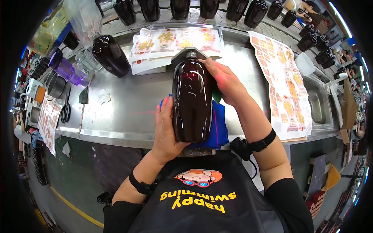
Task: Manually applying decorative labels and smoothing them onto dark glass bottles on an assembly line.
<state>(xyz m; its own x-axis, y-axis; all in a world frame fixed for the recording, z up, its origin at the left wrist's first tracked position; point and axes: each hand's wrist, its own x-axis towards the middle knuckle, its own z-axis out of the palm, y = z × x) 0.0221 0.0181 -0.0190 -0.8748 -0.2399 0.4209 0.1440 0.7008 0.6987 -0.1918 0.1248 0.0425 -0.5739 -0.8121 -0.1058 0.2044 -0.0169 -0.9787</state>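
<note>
A large dark brown glossy bottle lies lengthwise on a blue cloth on the steel bench, its neck pointing away from me into a grey V-shaped holder. My left hand cups the bottle's lower left side and base. My right hand rests against its upper right shoulder. A thin red laser line crosses the bench, the bottle and my hands.
Sheets of yellow-and-red labels lie behind the bottle; a long label sheet runs down the right. Another dark bottle stands at left. Several more line the back edge. Purple containers and a sink flank the bench.
</note>
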